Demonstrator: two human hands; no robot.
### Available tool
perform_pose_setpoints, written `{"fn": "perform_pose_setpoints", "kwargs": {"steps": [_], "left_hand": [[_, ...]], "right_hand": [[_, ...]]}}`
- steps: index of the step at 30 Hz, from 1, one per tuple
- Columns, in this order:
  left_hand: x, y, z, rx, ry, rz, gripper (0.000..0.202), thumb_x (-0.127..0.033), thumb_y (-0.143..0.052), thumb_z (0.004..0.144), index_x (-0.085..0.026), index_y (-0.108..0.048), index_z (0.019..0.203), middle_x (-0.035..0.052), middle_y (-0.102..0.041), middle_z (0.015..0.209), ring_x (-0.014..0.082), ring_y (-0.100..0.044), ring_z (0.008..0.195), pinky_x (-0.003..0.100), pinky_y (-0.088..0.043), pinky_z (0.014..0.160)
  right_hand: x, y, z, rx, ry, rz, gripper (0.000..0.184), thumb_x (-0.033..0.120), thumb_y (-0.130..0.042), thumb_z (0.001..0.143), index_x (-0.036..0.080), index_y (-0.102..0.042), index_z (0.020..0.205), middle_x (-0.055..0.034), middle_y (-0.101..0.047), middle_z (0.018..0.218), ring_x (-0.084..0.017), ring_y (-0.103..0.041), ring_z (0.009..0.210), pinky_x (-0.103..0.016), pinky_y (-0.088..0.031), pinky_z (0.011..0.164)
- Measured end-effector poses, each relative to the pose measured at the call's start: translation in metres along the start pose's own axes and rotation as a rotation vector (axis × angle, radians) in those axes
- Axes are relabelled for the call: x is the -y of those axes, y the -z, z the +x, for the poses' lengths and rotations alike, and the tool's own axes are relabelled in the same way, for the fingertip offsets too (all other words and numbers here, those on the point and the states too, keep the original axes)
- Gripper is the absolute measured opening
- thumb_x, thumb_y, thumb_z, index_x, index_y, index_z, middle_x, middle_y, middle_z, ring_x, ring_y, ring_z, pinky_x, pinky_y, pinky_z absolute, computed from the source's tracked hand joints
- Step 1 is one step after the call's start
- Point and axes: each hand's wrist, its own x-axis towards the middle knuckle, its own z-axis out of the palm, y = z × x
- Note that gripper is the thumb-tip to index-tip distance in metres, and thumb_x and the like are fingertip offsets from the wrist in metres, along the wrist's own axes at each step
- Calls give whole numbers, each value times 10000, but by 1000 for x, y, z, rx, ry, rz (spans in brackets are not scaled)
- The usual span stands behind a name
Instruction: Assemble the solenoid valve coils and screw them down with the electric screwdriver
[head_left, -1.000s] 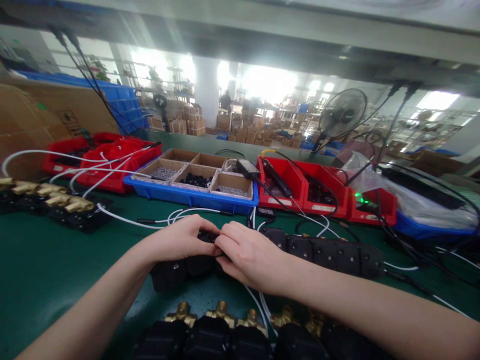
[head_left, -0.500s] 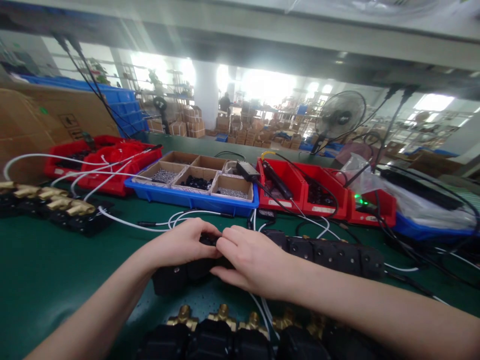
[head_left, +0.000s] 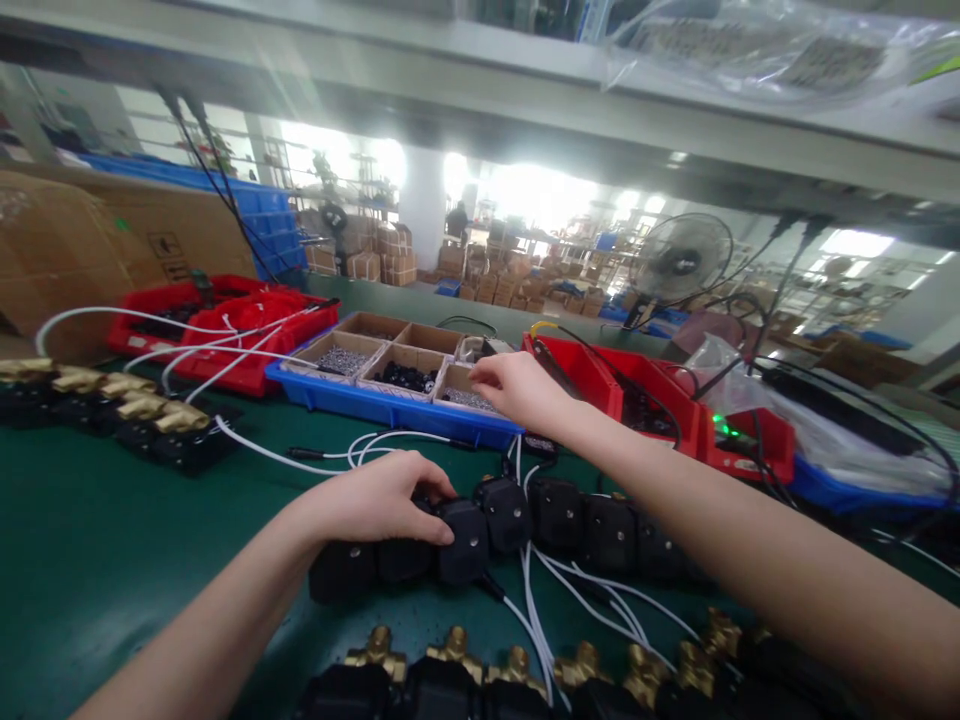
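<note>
My left hand (head_left: 390,505) is wrapped round a black plastic housing (head_left: 463,540), thumb on its near face and fingers behind. A screw head shows on that face, and a white cable leaves it at the bottom. Similar black housings (head_left: 506,512) stand in a row on both sides of it. My right hand (head_left: 521,388) hangs over the front right compartment of a blue tray (head_left: 390,408), above small silvery metal parts (head_left: 465,398). Its fingers are bent downward with a gap between them, and nothing shows in them.
Black units with brass fittings (head_left: 455,650) line the near edge; more brass fittings (head_left: 142,400) lie at left. White cables (head_left: 536,610) run between the rows. Red bins (head_left: 577,370) flank the tray, one with a green-lit device (head_left: 724,428). A fan (head_left: 682,262) stands behind.
My right hand has left the black housing and moved up and away to the tray's small metal parts. The left hand still holds the housing, whose front face is now visible. The view has tilted slightly.
</note>
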Motion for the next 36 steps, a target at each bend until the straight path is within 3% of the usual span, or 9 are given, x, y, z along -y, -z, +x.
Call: {"fn": "perform_pose_setpoints", "kwargs": {"steps": [4, 7, 12, 16, 20, 24, 30, 32, 36], "left_hand": [[3, -1, 1, 4, -28, -18, 495, -444, -743, 698, -184, -720, 1118, 46, -726, 1080, 268, -653, 994, 304, -476, 815], [6, -3, 2, -14, -45, -20, 500, -474, -754, 697, -177, -725, 1098, 58, -732, 1065, 273, -655, 991, 313, -472, 816], [12, -5, 5, -67, -70, -192, 437, -482, -712, 733, -159, -722, 1026, 65, -757, 1008, 251, -688, 934, 310, -494, 799], [13, -4, 6, -143, -54, -257, 405, -469, -702, 718, -151, -726, 966, 66, -767, 945, 257, -689, 900, 309, -491, 762], [13, -3, 8, -242, -55, -307, 294, -414, -701, 708, -158, -756, 841, 45, -753, 806, 237, -662, 786, 303, -453, 686], [12, -4, 13, -360, -17, -449, 227, -369, -677, 750, -153, -736, 787, 51, -741, 787, 223, -662, 784, 297, -469, 707], [2, -1, 11, -524, 95, -785, 322, -379, -450, 963, -127, -631, 880, 79, -714, 853, 148, -684, 671, 233, -532, 608], [-5, 1, 8, -513, 123, -962, 405, -382, -346, 1015, -113, -620, 888, 73, -694, 783, 119, -662, 592, 194, -516, 540], [-22, 0, 7, -334, 162, -1405, 561, -420, -226, 1045, -83, -622, 835, 79, -651, 647, 91, -580, 437, 130, -396, 351]], "right_hand": [[19, -22, 49, 108, 114, -74, 198, 181, -604, 936, 130, -693, 1105, -95, -711, 1081, -200, -661, 1056, -351, -488, 987], [27, -39, 82, 228, 171, -138, 253, 302, -617, 956, 133, -641, 1143, -87, -655, 1167, -212, -625, 1109, -445, -502, 1000], [30, -64, 120, 421, 213, -216, 278, 335, -619, 955, 160, -618, 1171, -86, -617, 1204, -208, -618, 1090, -407, -539, 940], [32, -74, 130, 429, 190, -237, 296, 343, -611, 959, 161, -605, 1192, -89, -607, 1219, -210, -615, 1089, -409, -542, 933], [34, -77, 125, 352, 142, -203, 296, 350, -605, 963, 149, -608, 1180, -92, -614, 1197, -205, -621, 1067, -404, -546, 921], [30, -71, 117, 239, 89, -130, 290, 347, -610, 960, 143, -614, 1166, -91, -619, 1187, -207, -621, 1073, -407, -543, 928], [25, -32, 90, 52, 65, 52, 177, 250, -627, 945, 128, -686, 1059, -67, -700, 1052, -174, -667, 987, -356, -533, 930], [30, -12, 68, -10, 79, 128, 168, 198, -638, 922, 136, -732, 1046, -53, -738, 987, -154, -688, 932, -264, -517, 894], [47, 20, 6, -38, 155, 276, 198, 132, -665, 867, 190, -770, 1024, 10, -757, 905, -99, -696, 804, -161, -492, 751]]}}
